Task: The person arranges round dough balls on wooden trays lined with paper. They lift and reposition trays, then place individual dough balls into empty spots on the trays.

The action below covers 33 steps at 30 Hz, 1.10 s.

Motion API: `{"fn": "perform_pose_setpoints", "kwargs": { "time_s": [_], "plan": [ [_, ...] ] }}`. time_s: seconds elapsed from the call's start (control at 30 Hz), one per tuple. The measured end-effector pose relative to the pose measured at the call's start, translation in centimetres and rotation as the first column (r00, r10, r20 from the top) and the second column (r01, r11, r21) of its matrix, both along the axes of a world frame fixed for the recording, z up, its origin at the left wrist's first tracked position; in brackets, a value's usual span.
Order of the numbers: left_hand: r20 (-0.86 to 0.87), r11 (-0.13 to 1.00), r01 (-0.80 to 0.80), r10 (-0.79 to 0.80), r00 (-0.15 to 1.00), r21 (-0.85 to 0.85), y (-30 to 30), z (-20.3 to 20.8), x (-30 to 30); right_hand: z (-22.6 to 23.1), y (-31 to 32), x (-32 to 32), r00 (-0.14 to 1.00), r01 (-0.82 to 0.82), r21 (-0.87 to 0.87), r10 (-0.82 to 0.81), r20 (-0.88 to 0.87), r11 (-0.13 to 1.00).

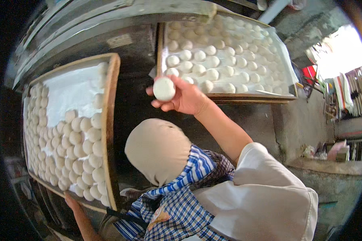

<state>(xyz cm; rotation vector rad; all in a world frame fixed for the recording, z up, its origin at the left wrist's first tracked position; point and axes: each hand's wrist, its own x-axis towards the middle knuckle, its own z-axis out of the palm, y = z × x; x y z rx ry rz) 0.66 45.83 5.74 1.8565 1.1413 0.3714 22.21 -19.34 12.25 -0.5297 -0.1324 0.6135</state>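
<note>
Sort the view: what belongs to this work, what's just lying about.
Work:
smooth white ball in right hand
left wood-framed, white-lined tray of balls
similar upper-right tray

Apparently lying about:
bright red object, unclear
white red-striped cloth-like bundle

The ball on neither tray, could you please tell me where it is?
The ball is in the right hand, above centre in the head view, near the lower left corner of the right-hand tray.

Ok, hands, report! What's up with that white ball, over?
Right hand holding white ball. Left hand at lower edge of left tray. Nothing in front of the ball.
</note>
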Motion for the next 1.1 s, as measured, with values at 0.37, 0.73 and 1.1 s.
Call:
{"fn": "perform_pose_setpoints", "kwargs": {
  "time_s": [0.37,0.73,1.1],
  "plan": [
    [-0.248,0.849,0.274,-0.176,0.953,0.452,10.6,-4.7,-2.9,-0.6,-24.0,-2.3,0.690,0.508,-0.517,-0.034,0.723,-0.689],
    [-0.238,0.985,0.173,-0.172,0.956,-0.015,5.8,-4.3,-0.1,-6.9,-20.7,-0.1,0.868,0.495,-0.511,0.428,0.251,-0.703],
    [-0.070,0.990,0.060,-0.069,0.995,-0.125,5.3,-2.9,-1.1,-8.1,-24.8,6.2,0.965,0.230,-0.586,0.105,0.240,-0.777]
  ]
}}
